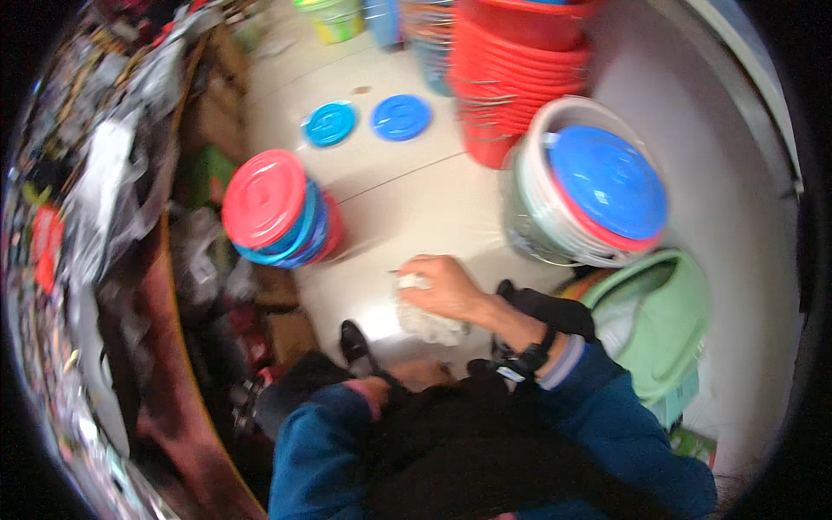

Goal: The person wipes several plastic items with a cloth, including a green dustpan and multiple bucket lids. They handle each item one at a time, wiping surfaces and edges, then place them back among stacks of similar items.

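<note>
My right hand (442,289) is closed around a whitish cloth (429,323), which hangs below the fingers over the tiled floor. My left hand (419,375) lies low, close to my lap; its fingers are blurred and partly hidden. Ahead on the left stands a stack of red and blue plastic buckets with a red lid (264,199) on top. A teal lid (330,123) and a blue lid (401,117) lie flat on the floor farther ahead. To the right, a large whitish bucket (543,214) carries a tilted blue lid (608,182) with a red rim under it.
Nested red buckets (520,78) rise at the back right, beside a wall (708,214). A pale green plastic tub (676,325) leans near my right side. Along the left runs a shelf edge (170,260) with plastic-wrapped goods; cardboard boxes (289,335) sit beneath. More buckets (331,19) stand far ahead.
</note>
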Demonstrator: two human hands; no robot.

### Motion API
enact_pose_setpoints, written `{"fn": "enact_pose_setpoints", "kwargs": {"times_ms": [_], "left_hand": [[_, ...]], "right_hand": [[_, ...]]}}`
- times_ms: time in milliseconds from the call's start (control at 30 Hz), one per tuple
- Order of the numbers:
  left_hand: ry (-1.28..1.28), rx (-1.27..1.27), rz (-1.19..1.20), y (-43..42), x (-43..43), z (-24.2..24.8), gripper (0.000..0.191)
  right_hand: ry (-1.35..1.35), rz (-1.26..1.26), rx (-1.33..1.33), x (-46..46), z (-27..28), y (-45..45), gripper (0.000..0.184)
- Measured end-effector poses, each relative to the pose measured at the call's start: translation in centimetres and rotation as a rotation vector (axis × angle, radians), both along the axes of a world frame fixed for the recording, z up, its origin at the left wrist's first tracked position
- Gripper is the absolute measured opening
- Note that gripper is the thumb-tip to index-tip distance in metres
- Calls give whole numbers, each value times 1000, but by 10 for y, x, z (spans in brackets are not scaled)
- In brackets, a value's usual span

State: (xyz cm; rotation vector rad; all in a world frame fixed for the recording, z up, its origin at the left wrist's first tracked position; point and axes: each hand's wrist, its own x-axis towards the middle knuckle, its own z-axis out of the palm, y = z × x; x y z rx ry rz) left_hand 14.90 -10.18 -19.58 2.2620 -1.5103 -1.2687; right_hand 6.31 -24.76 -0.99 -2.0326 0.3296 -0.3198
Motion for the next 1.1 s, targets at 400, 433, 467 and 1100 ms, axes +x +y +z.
{"fn": "enact_pose_setpoints", "kwargs": {"times_ms": [400,433,467,1100], "left_hand": [[514,302,-664,34,-150,-33,57],[542,307,-665,33,-148,-37,56],[566,320,-662,31,-146,-40,56],[402,336,-540,53,-101,-17,53]], "right_hand": [[-32,94,253,-11,33,-9,27],[21,107,284,-7,30,-13,27],[76,118,311,-2,28,-17,27],[191,17,51,57,-21,-35,31]]}}
